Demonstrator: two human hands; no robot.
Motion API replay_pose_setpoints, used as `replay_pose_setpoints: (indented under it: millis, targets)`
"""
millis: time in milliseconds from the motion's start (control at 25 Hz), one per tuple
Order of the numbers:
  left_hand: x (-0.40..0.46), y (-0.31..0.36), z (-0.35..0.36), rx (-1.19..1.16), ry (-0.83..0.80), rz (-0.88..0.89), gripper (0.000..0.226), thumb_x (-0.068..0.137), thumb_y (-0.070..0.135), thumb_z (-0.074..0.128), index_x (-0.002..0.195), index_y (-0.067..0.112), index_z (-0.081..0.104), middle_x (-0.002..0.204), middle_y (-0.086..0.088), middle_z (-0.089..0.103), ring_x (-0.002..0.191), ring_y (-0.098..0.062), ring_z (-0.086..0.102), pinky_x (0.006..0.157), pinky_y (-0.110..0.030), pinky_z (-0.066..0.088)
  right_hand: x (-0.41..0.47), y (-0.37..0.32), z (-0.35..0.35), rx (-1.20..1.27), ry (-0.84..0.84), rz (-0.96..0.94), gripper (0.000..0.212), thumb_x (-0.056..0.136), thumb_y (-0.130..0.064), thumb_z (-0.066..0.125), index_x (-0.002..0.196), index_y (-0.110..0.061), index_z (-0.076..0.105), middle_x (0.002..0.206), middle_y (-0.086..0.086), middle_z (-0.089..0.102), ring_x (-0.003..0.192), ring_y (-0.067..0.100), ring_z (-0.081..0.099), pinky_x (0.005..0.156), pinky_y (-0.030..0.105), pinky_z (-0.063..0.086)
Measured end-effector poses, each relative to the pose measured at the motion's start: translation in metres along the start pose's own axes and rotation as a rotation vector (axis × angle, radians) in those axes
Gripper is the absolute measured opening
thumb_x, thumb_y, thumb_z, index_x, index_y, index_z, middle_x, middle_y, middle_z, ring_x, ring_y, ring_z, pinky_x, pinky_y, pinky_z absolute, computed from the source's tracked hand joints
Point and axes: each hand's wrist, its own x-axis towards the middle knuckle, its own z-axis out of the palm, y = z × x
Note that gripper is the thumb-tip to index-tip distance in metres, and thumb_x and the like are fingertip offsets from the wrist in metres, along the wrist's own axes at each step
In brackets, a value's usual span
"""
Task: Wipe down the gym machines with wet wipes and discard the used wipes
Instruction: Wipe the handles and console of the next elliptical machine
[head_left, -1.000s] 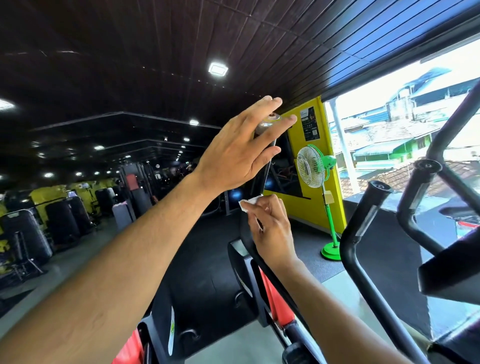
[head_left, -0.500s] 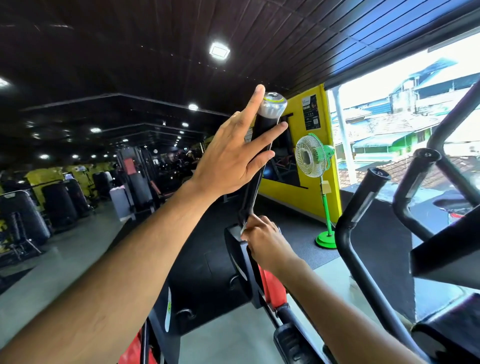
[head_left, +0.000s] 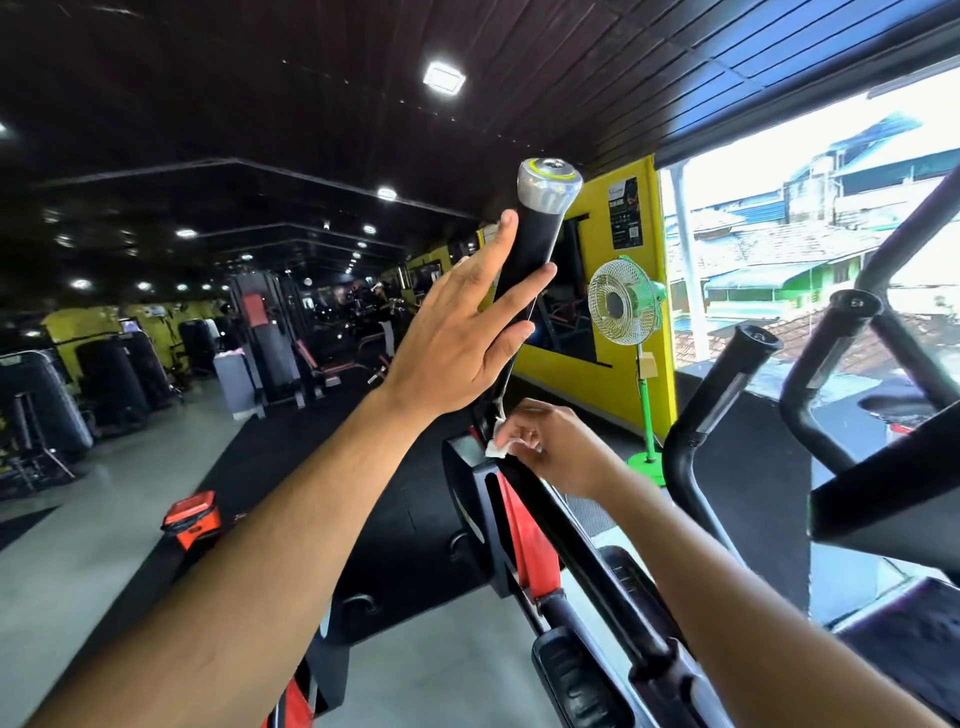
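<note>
— Black foam covers the upright handle (head_left: 532, 249) of the gym machine (head_left: 524, 540); its top end is a silver cap with a green ring. Where is the left hand?

— The left hand (head_left: 457, 343) is raised against that handle, below the cap. The fingers are straight and a little spread, and they lie on the black foam; they do not curl around it.

— And the right hand?

— The right hand (head_left: 553, 447) is lower, where the handle bar meets the black and red body of the machine. Its fingers are curled and pinch a small white wet wipe (head_left: 496, 448), and the wipe is pressed on the bar there. Only a corner of the wipe shows at the left of the fingers.

— What stands around the person?

— To the right, near the camera, there are two more black handlebars (head_left: 727, 395) with round end caps. Behind the machine, at the yellow wall (head_left: 649, 364), stands a green pedestal fan (head_left: 623, 301), beside a wide window. On the floor at the left, near the forearm, is an orange bin with a black liner (head_left: 192, 519). Far to the left, other dark machines stand in rows under small ceiling lights.
</note>
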Motion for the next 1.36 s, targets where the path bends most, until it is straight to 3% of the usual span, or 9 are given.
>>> replay_pose_setpoints:
  millis: [40,240,440,600,760,840,920,1120,1360]
  targets:
    - [-0.009,0.001,0.005,-0.017,-0.007,-0.024,0.048,0.111,0.024,0.049,0.157,0.012,0.043,0.167,-0.028,0.016,0.156,-0.030,0.027,0.123,-0.041,0.029,0.001,0.002,-0.006,0.012,-0.020,0.020,0.022,0.090,-0.002,0.067,0.096,-0.022,0.075,0.098,-0.012,0.066,0.085,-0.001,0.062,0.078,0.013,0.047]
    - [-0.040,0.009,0.025,-0.086,-0.029,-0.156,0.048,0.113,0.028,0.037,0.159,0.014,0.037,0.170,-0.021,0.015,0.156,-0.021,0.024,0.121,-0.047,0.034,0.011,-0.001,0.010,0.207,0.268,0.128,0.020,0.092,-0.005,0.067,0.095,-0.025,0.069,0.096,-0.011,0.066,0.083,0.007,0.064,0.081,0.028,0.057]
    - [-0.072,0.015,0.042,-0.210,-0.008,-0.257,0.050,0.112,0.031,0.038,0.159,0.016,0.030,0.170,-0.016,0.018,0.156,-0.015,0.025,0.121,-0.044,0.034,-0.015,-0.007,0.018,0.047,0.143,0.080,0.013,0.078,-0.022,0.050,0.080,-0.021,0.063,0.084,-0.013,0.058,0.071,0.004,0.053,0.068,0.014,0.040]
    - [-0.124,0.046,0.065,-0.435,0.072,-0.499,0.057,0.111,0.041,0.032,0.157,0.008,0.036,0.169,-0.017,0.024,0.157,-0.020,0.027,0.121,-0.054,0.034,-0.059,-0.021,0.016,-0.146,0.046,0.150,0.016,0.076,-0.006,0.055,0.077,-0.020,0.061,0.085,-0.015,0.049,0.070,0.006,0.046,0.065,0.021,0.037]
    - [-0.163,0.067,0.088,-0.655,0.185,-0.631,0.049,0.108,0.023,0.037,0.152,0.003,0.038,0.163,-0.021,0.033,0.150,-0.034,0.037,0.119,-0.056,0.035,-0.084,-0.061,0.056,-0.207,0.048,0.114,0.011,0.085,-0.019,0.053,0.087,-0.021,0.063,0.095,-0.006,0.053,0.082,0.014,0.049,0.067,0.025,0.044]
    - [-0.183,0.063,0.099,-0.762,0.223,-0.698,0.047,0.109,0.028,0.036,0.153,0.012,0.037,0.160,-0.017,0.038,0.145,-0.037,0.045,0.115,-0.059,0.038,-0.078,-0.063,0.086,-0.178,0.018,0.108,0.014,0.084,-0.022,0.051,0.090,-0.022,0.064,0.096,-0.005,0.054,0.087,0.017,0.053,0.072,0.029,0.049]
    - [-0.208,0.046,0.110,-0.795,0.233,-0.755,0.050,0.111,0.041,0.033,0.153,0.013,0.037,0.158,-0.014,0.042,0.139,-0.031,0.052,0.114,-0.052,0.042,-0.074,-0.053,0.110,-0.137,-0.013,0.170,0.015,0.083,-0.022,0.050,0.090,-0.022,0.063,0.097,-0.006,0.053,0.088,0.016,0.053,0.068,0.036,0.052]
    - [-0.282,-0.001,0.142,-0.846,0.076,-0.944,0.053,0.108,0.057,0.033,0.149,0.025,0.042,0.151,0.000,0.053,0.124,-0.018,0.065,0.102,-0.030,0.049,-0.066,-0.009,0.163,-0.156,-0.031,0.388,0.016,0.082,-0.022,0.050,0.092,-0.027,0.061,0.097,-0.013,0.051,0.093,0.012,0.053,0.066,0.039,0.054]
    - [-0.358,-0.038,0.192,-0.886,-0.248,-1.007,0.040,0.108,0.047,0.045,0.140,0.024,0.053,0.131,0.008,0.066,0.107,-0.014,0.071,0.096,-0.049,0.055,-0.062,0.022,0.198,-0.124,-0.031,0.569,0.016,0.079,-0.021,0.054,0.086,-0.030,0.065,0.100,-0.017,0.056,0.089,0.008,0.058,0.069,0.032,0.051]
